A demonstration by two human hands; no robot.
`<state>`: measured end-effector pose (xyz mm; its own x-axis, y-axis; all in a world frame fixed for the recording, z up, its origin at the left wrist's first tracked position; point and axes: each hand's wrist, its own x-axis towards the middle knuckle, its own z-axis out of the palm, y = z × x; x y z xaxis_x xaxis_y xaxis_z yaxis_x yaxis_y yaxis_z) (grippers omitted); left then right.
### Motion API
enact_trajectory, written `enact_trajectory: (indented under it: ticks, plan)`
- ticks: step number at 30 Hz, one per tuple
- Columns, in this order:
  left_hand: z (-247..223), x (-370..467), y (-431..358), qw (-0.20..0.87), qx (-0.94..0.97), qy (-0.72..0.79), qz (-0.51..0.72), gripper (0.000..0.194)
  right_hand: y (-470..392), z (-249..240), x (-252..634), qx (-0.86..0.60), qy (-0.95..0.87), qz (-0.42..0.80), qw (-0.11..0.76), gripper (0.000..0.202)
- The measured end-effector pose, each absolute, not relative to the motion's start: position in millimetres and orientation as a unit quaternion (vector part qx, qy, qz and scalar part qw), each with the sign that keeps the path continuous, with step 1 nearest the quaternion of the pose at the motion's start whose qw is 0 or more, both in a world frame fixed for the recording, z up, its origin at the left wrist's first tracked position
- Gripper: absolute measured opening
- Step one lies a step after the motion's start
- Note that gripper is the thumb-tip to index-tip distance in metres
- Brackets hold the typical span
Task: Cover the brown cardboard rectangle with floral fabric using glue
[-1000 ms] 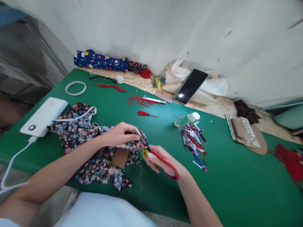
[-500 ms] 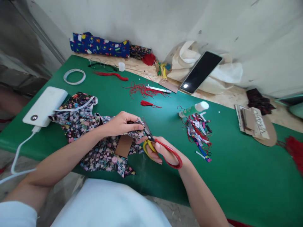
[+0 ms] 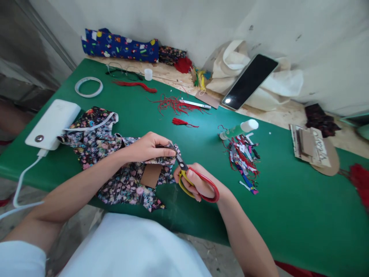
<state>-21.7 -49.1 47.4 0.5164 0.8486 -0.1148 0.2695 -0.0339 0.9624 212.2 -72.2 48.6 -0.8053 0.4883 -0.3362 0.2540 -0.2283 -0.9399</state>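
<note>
While my left hand (image 3: 152, 147) pinches floral fabric (image 3: 122, 188) | my right hand (image 3: 201, 185) grips scissors (image 3: 182, 166) | blades (image 3: 178, 155) at fabric's edge

Scissors (image 3: 182, 164) at dark floral cloth (image 3: 123, 188)

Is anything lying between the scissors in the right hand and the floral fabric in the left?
Nothing visible: the scissors in the right hand reach the edge of the floral fabric, though the left hand is close beside the blades.
</note>
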Motion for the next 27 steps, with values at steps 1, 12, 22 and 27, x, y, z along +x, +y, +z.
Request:
enact_trajectory:
  ticks: [1, 12, 22, 27]
  plan:
    - [48, -22, -49, 0.554, 0.674, 0.415, 0.259, 0.035, -72, 48, 213, -0.303, -0.618, 0.720, 0.087, 0.064]
    - [62, -30, -44, 0.510, 0.630, 0.471, 0.349, 0.031, -46, 35, 227, -0.627, -0.765, 0.116, 0.096, 0.051]
    - [58, -29, -51, 0.510, 0.598, 0.427, 0.447, 0.021, -48, 29, 224, -0.534, -0.845, 0.019, 0.005, 0.038]
    - [56, -24, -56, 0.539, 0.625, 0.372, 0.425, 0.023, -52, 33, 223, -0.462, -0.876, 0.031, 0.136, 0.031]
